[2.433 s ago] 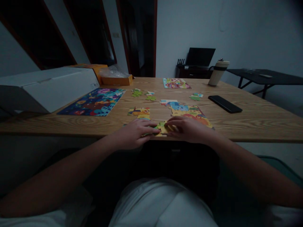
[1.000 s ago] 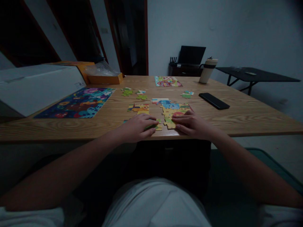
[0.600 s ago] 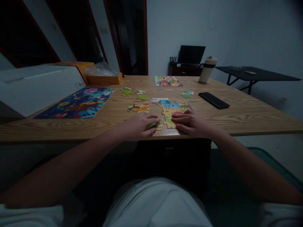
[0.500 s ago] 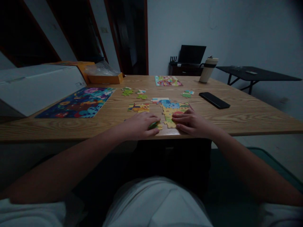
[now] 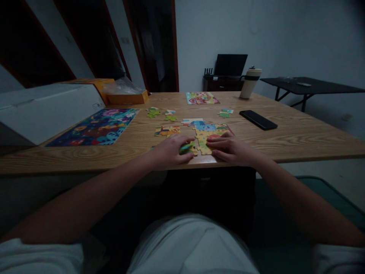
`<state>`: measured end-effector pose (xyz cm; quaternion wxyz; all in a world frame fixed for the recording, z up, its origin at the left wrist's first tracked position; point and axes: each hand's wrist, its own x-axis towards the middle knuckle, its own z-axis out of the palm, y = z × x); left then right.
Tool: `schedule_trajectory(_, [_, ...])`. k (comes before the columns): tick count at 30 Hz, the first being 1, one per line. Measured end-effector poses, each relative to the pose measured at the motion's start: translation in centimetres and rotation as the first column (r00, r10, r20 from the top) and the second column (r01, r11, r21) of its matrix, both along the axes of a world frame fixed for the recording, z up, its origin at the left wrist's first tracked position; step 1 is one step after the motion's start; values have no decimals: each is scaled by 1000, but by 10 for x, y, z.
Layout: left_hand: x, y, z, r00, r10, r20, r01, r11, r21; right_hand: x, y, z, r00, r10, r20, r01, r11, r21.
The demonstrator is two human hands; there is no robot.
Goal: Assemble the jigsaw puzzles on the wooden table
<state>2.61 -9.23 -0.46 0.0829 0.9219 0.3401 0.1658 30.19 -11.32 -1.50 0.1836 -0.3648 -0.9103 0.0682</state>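
My left hand [image 5: 172, 151] is closed, its thumb and fingers around a green and yellow puzzle piece [image 5: 194, 149] at the table's front edge. That piece lies against the lower left side of a partly joined jigsaw puzzle [image 5: 203, 139] with a yellow ground and blue animals. With fingers stretched flat, my right hand [image 5: 229, 148] rests on the puzzle's lower right part and covers some of it. A joined group of orange and yellow pieces [image 5: 167, 131] lies just beyond my left hand. Blue and white pieces [image 5: 188, 121] touch or nearly touch the puzzle's upper left.
Loose green pieces [image 5: 153, 112] and others [image 5: 225, 113] lie farther back. A dark blue picture sheet [image 5: 97, 127] is beside a white box [image 5: 51, 108]. Also on the table are an orange tray [image 5: 127, 99], a pink and green picture [image 5: 202, 98], a phone [image 5: 258, 120] and a tumbler [image 5: 250, 83].
The green and yellow piece in my left hand has shifted slightly right, closer to the joined puzzle. My right hand stays on the puzzle. The view has tilted a little.
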Motion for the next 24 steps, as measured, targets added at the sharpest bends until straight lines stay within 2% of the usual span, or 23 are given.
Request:
schedule_trajectory(14, [9,12,5,980,-173,-98,177,983,43,1,0,-2,1000,-7,-7,7,1000,5])
schedule_trajectory(24, [11,16,9,969,-214,-125,219,975,23,0,0,-1,1000,22,-18,-22,1000,6])
